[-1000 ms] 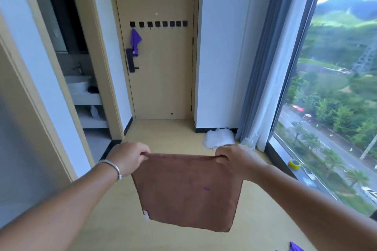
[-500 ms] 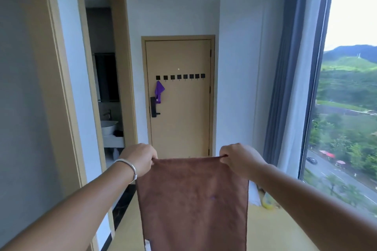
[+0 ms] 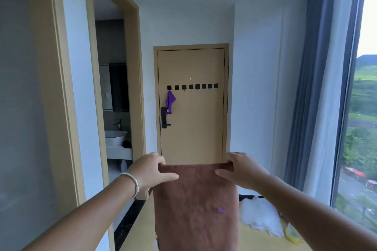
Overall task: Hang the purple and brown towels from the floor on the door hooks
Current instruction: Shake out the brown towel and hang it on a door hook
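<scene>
A brown towel (image 3: pixel 195 206) hangs flat in front of me, held by its top edge. My left hand (image 3: pixel 151 171) pinches its upper left corner and my right hand (image 3: pixel 240 171) pinches its upper right corner. Straight ahead stands a tan door (image 3: pixel 193 128) with a row of several black square hooks (image 3: pixel 192 87). A purple towel (image 3: pixel 170 101) hangs from the leftmost hook, just above the black door handle (image 3: pixel 164 118). The door is some steps away from my hands.
An open bathroom doorway (image 3: pixel 116 108) with a white basin (image 3: pixel 115 137) lies to the left. A floor-to-ceiling window with grey-blue curtains (image 3: pixel 314 98) runs along the right. A white cloth (image 3: pixel 261 217) and a yellow item (image 3: pixel 292 235) lie on the floor at the right.
The view has tilted upward, so the door and hooks sit lower and look larger. Both hands keep the brown towel stretched, now with fingers spread more over its top edge.
</scene>
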Demonstrator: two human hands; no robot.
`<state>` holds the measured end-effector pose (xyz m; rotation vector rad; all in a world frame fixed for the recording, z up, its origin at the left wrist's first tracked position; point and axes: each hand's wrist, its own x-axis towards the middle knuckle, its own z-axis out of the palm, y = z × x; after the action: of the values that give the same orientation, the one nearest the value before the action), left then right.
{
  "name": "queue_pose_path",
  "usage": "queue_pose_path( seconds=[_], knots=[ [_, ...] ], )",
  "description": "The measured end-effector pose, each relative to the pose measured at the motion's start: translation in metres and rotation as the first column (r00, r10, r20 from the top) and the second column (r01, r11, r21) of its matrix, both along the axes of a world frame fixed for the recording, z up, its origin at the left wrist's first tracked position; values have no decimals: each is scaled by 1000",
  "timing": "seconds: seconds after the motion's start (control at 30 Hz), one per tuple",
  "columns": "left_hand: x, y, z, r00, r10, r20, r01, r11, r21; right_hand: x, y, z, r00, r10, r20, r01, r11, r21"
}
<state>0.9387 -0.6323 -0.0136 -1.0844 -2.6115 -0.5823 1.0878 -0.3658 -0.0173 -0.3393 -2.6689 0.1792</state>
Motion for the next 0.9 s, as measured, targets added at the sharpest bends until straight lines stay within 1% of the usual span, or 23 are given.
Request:
queue_pose_path(
  seconds=[0.1,0.2,0.33,0.47,0.63,0.77,0.9],
  knots=[
    [-21,42,7,996,65,-55,-64,998,20,-34,37,2,999,42,-19,-41,997,64],
    [-44,81,17,995,68,-68,-68,998,8,-64,74,10,997,71,-7,-70,991,113],
    [-73,127,23,993,55,-100,-56,998,-9,-98,118,17,994,106,14,-107,986,131],
    [-102,162,22,991,61,-121,-68,996,-53,-133,151,19,994,112,7,-112,986,126],
    [-147,196,26,993,54,-104,-57,998,-28,-178,187,19,994,105,4,-105,991,83],
    [-194,225,21,996,37,-83,-40,999,-27,-220,211,9,996,85,24,-87,994,68],
    [-255,251,9,997,9,-72,-11,1000,-27,-276,230,1,999,37,-10,-37,999,23]
  ],
)
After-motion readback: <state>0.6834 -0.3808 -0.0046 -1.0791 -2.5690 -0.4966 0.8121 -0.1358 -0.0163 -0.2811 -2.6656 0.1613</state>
